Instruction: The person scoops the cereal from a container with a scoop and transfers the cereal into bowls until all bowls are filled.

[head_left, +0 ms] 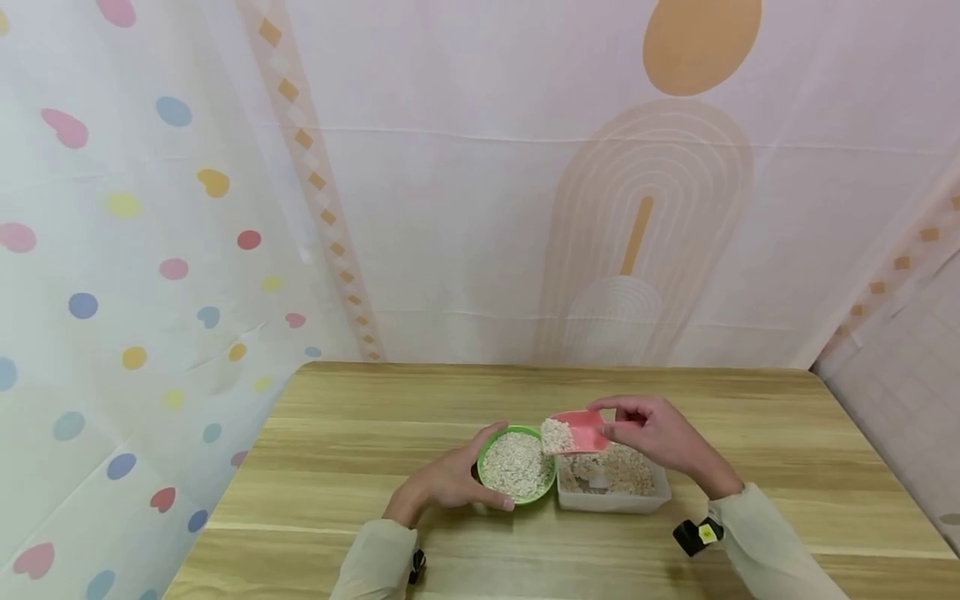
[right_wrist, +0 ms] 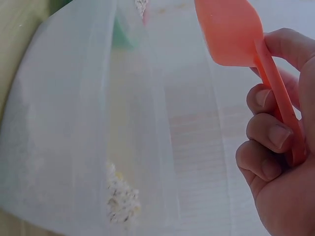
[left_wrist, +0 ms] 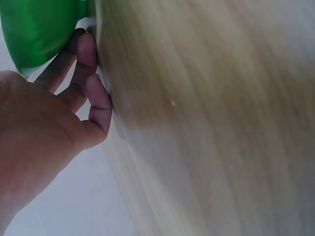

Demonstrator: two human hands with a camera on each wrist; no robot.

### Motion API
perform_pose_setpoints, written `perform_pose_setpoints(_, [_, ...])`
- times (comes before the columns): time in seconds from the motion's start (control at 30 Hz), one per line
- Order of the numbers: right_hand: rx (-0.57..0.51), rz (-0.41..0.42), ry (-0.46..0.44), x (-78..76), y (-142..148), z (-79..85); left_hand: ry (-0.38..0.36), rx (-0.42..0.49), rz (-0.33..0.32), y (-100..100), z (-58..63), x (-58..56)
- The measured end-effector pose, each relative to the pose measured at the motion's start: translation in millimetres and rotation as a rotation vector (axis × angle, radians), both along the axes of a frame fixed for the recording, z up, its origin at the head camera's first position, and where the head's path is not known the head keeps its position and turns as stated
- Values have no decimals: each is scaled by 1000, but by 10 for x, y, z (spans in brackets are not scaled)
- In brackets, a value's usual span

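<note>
My left hand [head_left: 450, 477] holds a green bowl [head_left: 537, 501] of oat flakes [head_left: 516, 465], thumb at the near side and index finger at the far side. In the left wrist view, the bowl's outer wall [left_wrist: 42, 32] is beside the fingers, the lower ones loosely bent. My right hand [head_left: 660, 433] grips the handle of a pink scoop [head_left: 590, 430], fingers curled round it in the right wrist view. Oat flakes lie at the scoop's front end, near the bowl's right rim. Below the scoop stands a translucent plastic box [head_left: 615, 503] with more oat flakes inside.
Bowl and box stand side by side on a wooden table [head_left: 337, 433]. Patterned cloth [head_left: 450, 208] hangs behind the table's far edge, and a dotted cloth [head_left: 150, 317] hangs at the left. Dark wrist devices [head_left: 693, 537] sit by both sleeves.
</note>
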State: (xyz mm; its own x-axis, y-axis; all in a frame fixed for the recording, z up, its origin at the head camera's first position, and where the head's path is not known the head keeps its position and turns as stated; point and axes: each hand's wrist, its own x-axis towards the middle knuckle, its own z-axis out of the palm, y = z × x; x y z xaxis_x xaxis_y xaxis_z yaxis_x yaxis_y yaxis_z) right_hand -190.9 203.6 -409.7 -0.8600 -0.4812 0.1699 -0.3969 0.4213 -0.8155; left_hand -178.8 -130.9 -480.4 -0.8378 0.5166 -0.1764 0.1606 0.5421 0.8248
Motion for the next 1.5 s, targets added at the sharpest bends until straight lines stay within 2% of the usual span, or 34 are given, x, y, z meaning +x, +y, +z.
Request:
perform_pose_setpoints(0.37, [69, 24, 18, -51, -172, 121, 1, -10, 4, 4, -19, -11])
perform_pose_setpoints(0.73, [156, 72, 98, -86, -320, 203, -2, -19, 4, 17, -21, -21])
perform_pose_setpoints(1.03, [255, 123, 237, -96, -468, 277, -10, -3, 3, 22, -18, -19])
perform_pose_setpoints(1.5, [444, 142, 427, -59, -624, 378, -45, 1, 8, 28, 3, -16])
